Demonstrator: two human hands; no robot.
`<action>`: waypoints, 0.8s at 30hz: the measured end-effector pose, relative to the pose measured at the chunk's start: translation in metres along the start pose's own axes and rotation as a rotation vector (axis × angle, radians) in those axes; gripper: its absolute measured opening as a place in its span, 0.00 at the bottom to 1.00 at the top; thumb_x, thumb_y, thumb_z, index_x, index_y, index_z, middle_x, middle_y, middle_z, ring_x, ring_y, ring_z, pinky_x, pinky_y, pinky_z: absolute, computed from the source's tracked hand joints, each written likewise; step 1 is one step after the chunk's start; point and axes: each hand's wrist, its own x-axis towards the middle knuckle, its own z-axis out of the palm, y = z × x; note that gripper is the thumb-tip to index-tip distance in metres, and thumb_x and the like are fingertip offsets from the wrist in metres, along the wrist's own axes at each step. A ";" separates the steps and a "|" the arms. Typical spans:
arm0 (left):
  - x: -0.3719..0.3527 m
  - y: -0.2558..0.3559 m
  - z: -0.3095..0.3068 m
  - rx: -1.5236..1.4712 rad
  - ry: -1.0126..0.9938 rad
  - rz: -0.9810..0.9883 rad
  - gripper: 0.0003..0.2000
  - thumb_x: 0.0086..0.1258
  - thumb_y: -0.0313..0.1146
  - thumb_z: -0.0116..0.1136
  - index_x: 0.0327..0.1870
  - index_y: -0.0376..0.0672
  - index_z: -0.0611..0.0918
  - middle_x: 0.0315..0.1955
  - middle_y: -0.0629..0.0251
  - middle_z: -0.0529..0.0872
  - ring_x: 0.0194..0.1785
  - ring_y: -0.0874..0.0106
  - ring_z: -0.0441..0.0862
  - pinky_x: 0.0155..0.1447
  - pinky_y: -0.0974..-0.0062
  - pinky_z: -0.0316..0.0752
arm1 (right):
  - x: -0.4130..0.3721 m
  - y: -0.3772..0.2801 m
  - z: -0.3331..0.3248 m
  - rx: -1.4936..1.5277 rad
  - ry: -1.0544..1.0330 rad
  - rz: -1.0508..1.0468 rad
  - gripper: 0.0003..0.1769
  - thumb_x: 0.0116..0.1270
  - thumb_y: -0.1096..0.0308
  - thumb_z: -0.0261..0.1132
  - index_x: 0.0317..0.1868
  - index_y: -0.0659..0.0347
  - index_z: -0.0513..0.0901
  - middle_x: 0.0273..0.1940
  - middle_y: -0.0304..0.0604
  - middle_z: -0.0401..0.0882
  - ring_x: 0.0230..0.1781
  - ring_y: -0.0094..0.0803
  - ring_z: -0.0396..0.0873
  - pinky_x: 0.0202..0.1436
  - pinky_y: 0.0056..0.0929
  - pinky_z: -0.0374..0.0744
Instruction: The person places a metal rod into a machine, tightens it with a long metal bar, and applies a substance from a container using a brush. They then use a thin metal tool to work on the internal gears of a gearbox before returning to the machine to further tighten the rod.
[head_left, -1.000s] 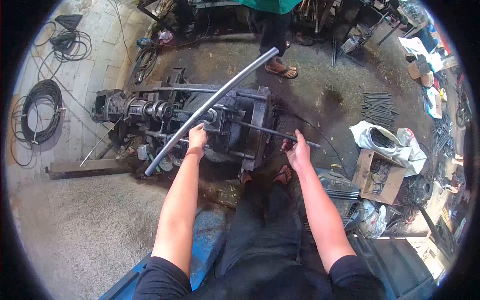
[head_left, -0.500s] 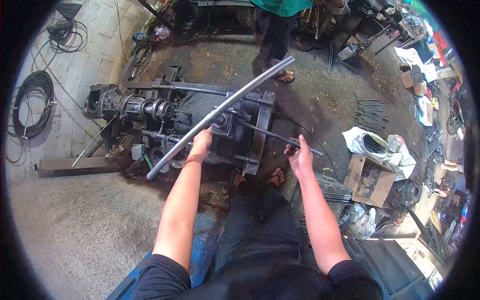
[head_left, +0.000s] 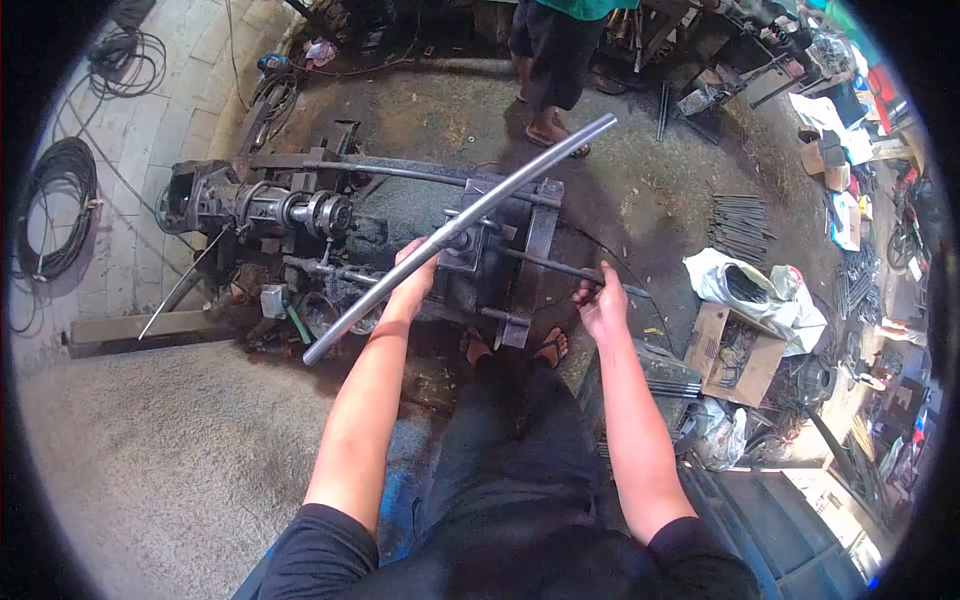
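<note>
A long silver metal bar (head_left: 470,218) slants across the front of a greasy floor machine (head_left: 400,215). My left hand (head_left: 412,285) is closed around this bar left of its middle, its fingers partly hidden behind it. My right hand (head_left: 603,308) pinches a thin dark metal rod (head_left: 555,265) near its outer end. The rod's other end reaches in over the machine's end crossbar (head_left: 535,265), toward a square block (head_left: 462,250) behind the silver bar. How the rod's inner end sits there is hidden by the bar.
Another person (head_left: 550,60) stands in sandals beyond the machine. To the right lie a pile of rods (head_left: 738,225), a white sack (head_left: 715,275) and a cardboard box (head_left: 755,375). Coiled black cable (head_left: 85,215) lies at the left. My feet (head_left: 548,347) are close to the crossbar.
The silver bar has turned slightly, its upper end swinging to the right, with my left hand still on it. My right hand stays on the dark rod. The view has shifted a little.
</note>
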 end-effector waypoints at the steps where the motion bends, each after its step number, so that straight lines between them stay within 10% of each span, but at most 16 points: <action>1: 0.013 -0.022 0.007 -0.040 -0.018 0.043 0.11 0.66 0.35 0.57 0.42 0.37 0.83 0.31 0.63 0.83 0.36 0.74 0.75 0.44 0.71 0.72 | 0.000 -0.004 0.002 -0.011 0.027 0.027 0.16 0.72 0.54 0.60 0.35 0.60 0.78 0.24 0.39 0.73 0.23 0.28 0.70 0.29 0.31 0.70; 3: 0.019 -0.026 0.007 0.033 -0.053 0.008 0.19 0.67 0.36 0.61 0.57 0.38 0.82 0.45 0.60 0.87 0.48 0.71 0.82 0.53 0.73 0.74 | -0.003 -0.005 0.003 -0.015 0.008 0.012 0.16 0.71 0.55 0.60 0.35 0.59 0.78 0.24 0.39 0.73 0.23 0.28 0.70 0.29 0.31 0.70; 22: -0.001 0.030 0.004 -0.018 0.007 0.198 0.13 0.73 0.32 0.49 0.47 0.37 0.85 0.34 0.65 0.87 0.36 0.79 0.78 0.39 0.75 0.73 | -0.008 -0.002 -0.027 0.023 -0.064 -0.035 0.18 0.73 0.54 0.59 0.37 0.63 0.80 0.24 0.43 0.78 0.20 0.32 0.75 0.28 0.33 0.76; 24: 0.021 0.005 0.007 0.076 -0.139 0.083 0.16 0.66 0.36 0.53 0.48 0.36 0.81 0.42 0.45 0.85 0.50 0.48 0.81 0.52 0.57 0.73 | -0.013 -0.001 -0.024 0.030 -0.032 -0.034 0.19 0.73 0.54 0.59 0.37 0.64 0.80 0.23 0.42 0.75 0.21 0.31 0.73 0.29 0.32 0.74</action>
